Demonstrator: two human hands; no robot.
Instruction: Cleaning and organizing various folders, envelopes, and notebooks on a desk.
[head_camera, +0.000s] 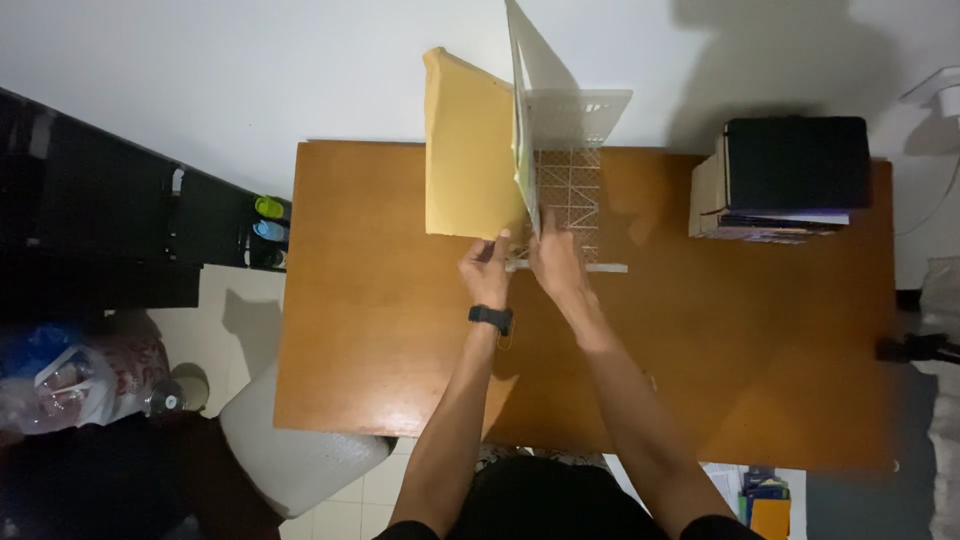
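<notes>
At back-centre of brown wooden table (380, 330): left hand (486, 272) fingers pinch lower corner of large tan paper envelope (466, 150), upright beside white plastic lattice file rack (572, 190); right hand (556, 262) fingers grip pale sheet (522, 110) at rack's edge. Best keep both upright, edges aligned, rack steadied. Book stack under black tablet (790, 180) well right; nothing blocks

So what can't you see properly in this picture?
- Head view: the left hand grips the bottom edge of the yellow folder; its contents do not show.
- The right hand hides the front of the white rack.
- The sheet is cut off by the top edge.
- The book stack titles are too small and dark.
- The black shelf at the left is too dark to make out.
</notes>
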